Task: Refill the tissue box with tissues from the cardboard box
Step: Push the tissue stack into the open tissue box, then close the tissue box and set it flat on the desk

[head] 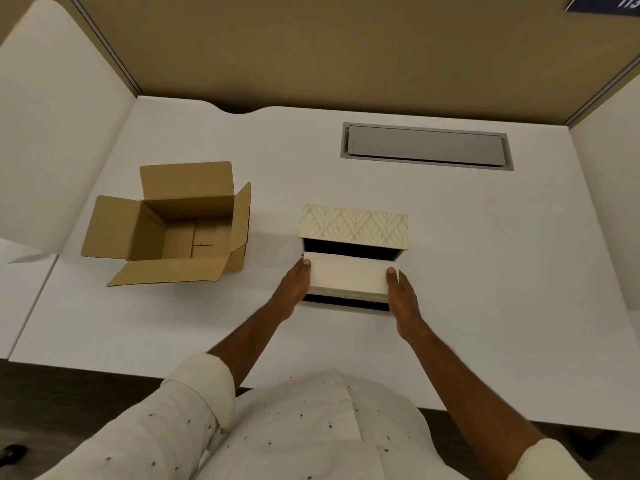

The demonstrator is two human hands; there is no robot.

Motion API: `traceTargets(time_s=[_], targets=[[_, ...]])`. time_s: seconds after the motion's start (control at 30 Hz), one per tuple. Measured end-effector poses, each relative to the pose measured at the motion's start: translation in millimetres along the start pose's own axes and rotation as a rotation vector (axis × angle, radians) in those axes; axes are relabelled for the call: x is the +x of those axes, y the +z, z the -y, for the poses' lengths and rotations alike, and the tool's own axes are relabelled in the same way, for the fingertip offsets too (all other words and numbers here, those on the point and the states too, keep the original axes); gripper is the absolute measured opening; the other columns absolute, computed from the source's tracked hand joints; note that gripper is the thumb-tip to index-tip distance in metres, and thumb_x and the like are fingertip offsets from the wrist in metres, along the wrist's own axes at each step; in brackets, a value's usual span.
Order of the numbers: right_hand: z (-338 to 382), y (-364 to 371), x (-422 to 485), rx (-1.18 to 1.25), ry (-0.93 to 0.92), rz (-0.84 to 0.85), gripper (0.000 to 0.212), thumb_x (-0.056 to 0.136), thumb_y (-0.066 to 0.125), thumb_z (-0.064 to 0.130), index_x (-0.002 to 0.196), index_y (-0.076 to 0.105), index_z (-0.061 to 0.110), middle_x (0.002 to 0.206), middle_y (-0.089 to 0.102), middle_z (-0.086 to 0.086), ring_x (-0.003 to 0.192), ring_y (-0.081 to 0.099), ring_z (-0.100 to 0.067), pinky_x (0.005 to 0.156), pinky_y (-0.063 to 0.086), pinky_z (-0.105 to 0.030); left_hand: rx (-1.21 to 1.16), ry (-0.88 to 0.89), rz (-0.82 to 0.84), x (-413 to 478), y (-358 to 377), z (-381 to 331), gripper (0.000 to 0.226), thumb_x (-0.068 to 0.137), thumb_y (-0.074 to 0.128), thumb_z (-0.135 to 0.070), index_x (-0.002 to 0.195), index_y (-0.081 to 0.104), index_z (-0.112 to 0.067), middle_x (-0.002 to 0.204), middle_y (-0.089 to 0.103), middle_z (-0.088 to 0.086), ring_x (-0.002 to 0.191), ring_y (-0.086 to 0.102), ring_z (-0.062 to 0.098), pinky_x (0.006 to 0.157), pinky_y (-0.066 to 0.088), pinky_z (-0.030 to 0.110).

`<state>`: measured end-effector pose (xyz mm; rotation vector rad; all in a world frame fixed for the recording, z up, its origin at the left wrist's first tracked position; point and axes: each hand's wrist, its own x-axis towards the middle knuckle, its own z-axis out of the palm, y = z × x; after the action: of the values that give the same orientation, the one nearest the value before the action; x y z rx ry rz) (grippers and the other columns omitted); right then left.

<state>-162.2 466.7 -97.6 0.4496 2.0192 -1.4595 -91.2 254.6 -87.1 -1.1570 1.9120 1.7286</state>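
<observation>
The tissue box (353, 226) lies in the middle of the white desk (485, 237), its leaf-patterned lid raised at the far side and its dark inside showing. A white stack of tissues (348, 276) sits over the open box. My left hand (292, 289) grips the stack's left end and my right hand (401, 296) grips its right end. The cardboard box (180, 226) stands open to the left with its flaps spread, and I see no tissues inside it.
A grey cable hatch (426, 146) is set into the desk at the back right. Tan partition walls (311, 46) close off the back, with white side panels (59, 126) left and right. The desk's front edge runs close to my body.
</observation>
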Motion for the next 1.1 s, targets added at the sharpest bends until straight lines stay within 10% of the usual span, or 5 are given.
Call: traceTargets(time_s=[0.4, 0.63, 0.8, 0.97, 1.1], targets=[[0, -1, 0, -0.010, -0.024, -0.016, 0.062, 0.105, 0.036, 0.052, 0.157, 0.034, 0.017, 0.161, 0.039, -0.005, 0.146, 0.037, -0.025, 0.124, 0.029, -0.043, -0.097, 0.024, -0.085, -5, 2, -4, 0.055, 0.109, 0.024, -0.042, 0.153, 0.031, -0.011, 0.156, 0.038, 0.011, 0.142, 0.037, 0.029, 0.119, 0.027, 0.040], [39, -12, -19, -0.205, -0.610, -0.475, 0.043, 0.107, 0.049, 0.026, 0.146, 0.049, 0.007, 0.148, 0.055, -0.011, 0.139, 0.048, -0.023, 0.116, 0.034, -0.027, 0.268, 0.661, -0.273, -39, 8, 24, 0.051, 0.106, 0.043, -0.036, 0.152, 0.033, -0.020, 0.158, 0.038, 0.000, 0.144, 0.033, 0.010, 0.116, 0.033, 0.029], [94, 7, 0, -0.721, -0.930, -0.154, 0.053, 0.105, 0.051, 0.026, 0.152, 0.040, 0.004, 0.157, 0.044, -0.014, 0.147, 0.038, -0.027, 0.124, 0.029, -0.040, 1.075, 1.185, -0.024, -32, 29, 47, 0.049, 0.099, 0.059, -0.013, 0.147, 0.047, -0.008, 0.155, 0.045, 0.010, 0.146, 0.038, 0.025, 0.118, 0.037, 0.041], [124, 27, 26, -1.212, -0.869, 0.058, 0.061, 0.105, 0.048, 0.038, 0.156, 0.033, 0.008, 0.162, 0.038, -0.013, 0.149, 0.035, -0.028, 0.127, 0.016, -0.048, 1.205, 1.200, -0.017, -24, 32, 34, 0.067, 0.073, 0.081, 0.006, 0.136, 0.059, -0.003, 0.141, 0.059, 0.015, 0.128, 0.058, 0.031, 0.104, 0.049, 0.041], [123, 29, 27, -1.244, -0.842, 0.061, 0.059, 0.099, 0.060, 0.037, 0.147, 0.045, 0.009, 0.150, 0.051, -0.014, 0.134, 0.049, -0.032, 0.116, 0.034, -0.045, 1.224, 1.206, 0.011, -24, 30, 20, 0.068, 0.063, 0.088, 0.006, 0.126, 0.064, -0.001, 0.126, 0.067, 0.017, 0.110, 0.067, 0.031, 0.083, 0.062, 0.041]])
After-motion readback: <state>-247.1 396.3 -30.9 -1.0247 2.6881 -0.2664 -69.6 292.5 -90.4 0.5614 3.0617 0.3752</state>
